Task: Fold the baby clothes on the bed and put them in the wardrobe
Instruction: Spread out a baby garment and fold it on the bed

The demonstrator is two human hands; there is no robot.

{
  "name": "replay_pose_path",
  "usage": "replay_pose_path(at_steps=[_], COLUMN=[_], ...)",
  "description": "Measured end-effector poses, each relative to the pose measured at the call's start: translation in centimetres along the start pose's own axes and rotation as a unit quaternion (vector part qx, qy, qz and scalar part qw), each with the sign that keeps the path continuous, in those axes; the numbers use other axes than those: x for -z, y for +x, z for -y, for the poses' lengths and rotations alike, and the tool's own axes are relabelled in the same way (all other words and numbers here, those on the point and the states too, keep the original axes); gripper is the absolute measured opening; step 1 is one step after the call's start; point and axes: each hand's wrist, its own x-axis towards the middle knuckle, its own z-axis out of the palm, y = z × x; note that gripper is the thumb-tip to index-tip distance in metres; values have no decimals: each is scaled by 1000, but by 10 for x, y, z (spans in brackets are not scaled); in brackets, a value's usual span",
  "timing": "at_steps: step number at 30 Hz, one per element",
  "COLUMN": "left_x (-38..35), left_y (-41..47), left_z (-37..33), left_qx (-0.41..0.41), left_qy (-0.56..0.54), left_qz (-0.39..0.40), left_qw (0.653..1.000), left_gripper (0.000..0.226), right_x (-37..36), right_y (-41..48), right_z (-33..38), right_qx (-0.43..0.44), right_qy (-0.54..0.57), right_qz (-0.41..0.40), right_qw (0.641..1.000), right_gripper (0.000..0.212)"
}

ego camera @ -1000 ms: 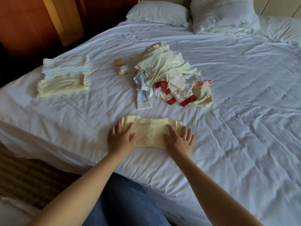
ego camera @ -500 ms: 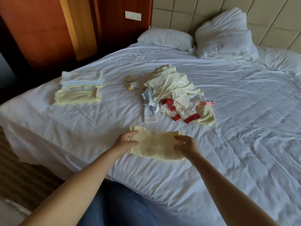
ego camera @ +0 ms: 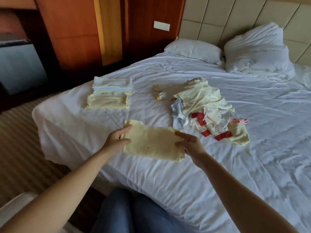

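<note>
Your left hand [ego camera: 117, 140] pinches the left edge of the folded yellow garment [ego camera: 151, 143], thumb on top and index finger straight along the edge. Your right hand [ego camera: 193, 145] pinches the right edge between the thumb and loosely bent fingers. The garment is mid-frame over the bed [ego camera: 218, 182], close to its near side. Can't tell if it is lifted or resting on the sheet. The stack of folded clothes [ego camera: 110, 95] is at 10 o'clock from it, well apart. The unfolded pile [ego camera: 205, 105] is at 2 o'clock, near, not touching. A flat pillow [ego camera: 193, 49] lies at 1 o'clock, far end.
</note>
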Motion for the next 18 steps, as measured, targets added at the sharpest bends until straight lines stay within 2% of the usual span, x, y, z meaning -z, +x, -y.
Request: replay_pose_path(at_steps=[9, 18], left_x=[107, 175], left_y=[45, 147], left_z=[-14, -9], left_qx=[-13, -11], left_qy=[-36, -20], left_qz=[-102, -178], left_qw=[994, 984], left_gripper=[62, 63], right_x=[-112, -196], right_y=[66, 182], right_z=[68, 108], right_qx=[58, 88], right_qy=[41, 38], right_qz=[34, 44], right_qw=[997, 994], right_gripper=[49, 55])
